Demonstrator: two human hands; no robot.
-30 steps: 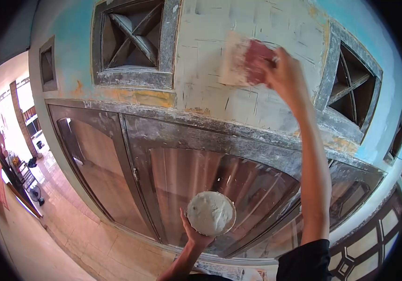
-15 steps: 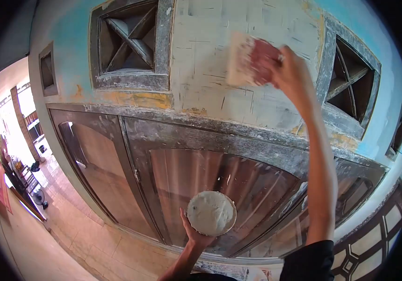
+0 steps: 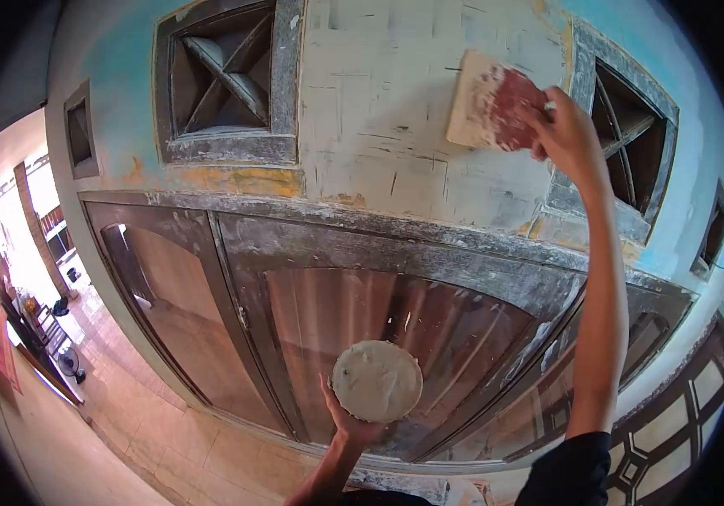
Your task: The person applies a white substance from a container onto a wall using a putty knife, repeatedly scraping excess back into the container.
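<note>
My right hand point(image 3: 566, 133) grips a wide scraper point(image 3: 497, 103) with a pale blade and a red, smeared back. The blade lies against or close to the pale wall panel point(image 3: 379, 110), which shows short dark streaks, just left of the right framed vent point(image 3: 632, 135). Lower down, my left hand point(image 3: 353, 422) holds a round container of whitish paste point(image 3: 377, 381) from below, its fingers wrapped along the left side. The paste has an uneven surface.
Below the panel runs a worn wooden beam point(image 3: 362, 240) above glazed doors point(image 3: 337, 312). A crossed wooden vent point(image 3: 227, 80) is at upper left. At far left a bright opening shows a tiled floor point(image 3: 109, 337) and a fan point(image 3: 69, 361).
My right hand and the scraper have moved right across the panel, toward the right vent. My left hand still holds the container in nearly the same place.
</note>
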